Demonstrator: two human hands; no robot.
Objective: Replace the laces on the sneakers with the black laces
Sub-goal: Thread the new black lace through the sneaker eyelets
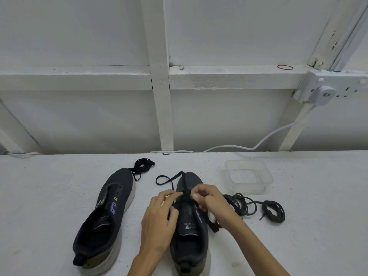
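Note:
Two dark grey sneakers with purple marks stand on the white table. The left sneaker (105,218) has no lace in its eyelets. The right sneaker (189,232) lies between my hands. My left hand (161,214) pinches the flat black lace (166,179) at the lower eyelets; a loop of it trails over the toe to the left. My right hand (207,198) pinches the same lace from the other side, and a strand runs down past my wrist. A bundled flat black lace (142,166) lies beyond the left sneaker's toe.
Round black cord laces (256,207) lie coiled to the right of my right hand. A clear plastic container (249,177) stands behind them. A white cable (264,140) runs from a wall socket (326,92) down to the table's back edge.

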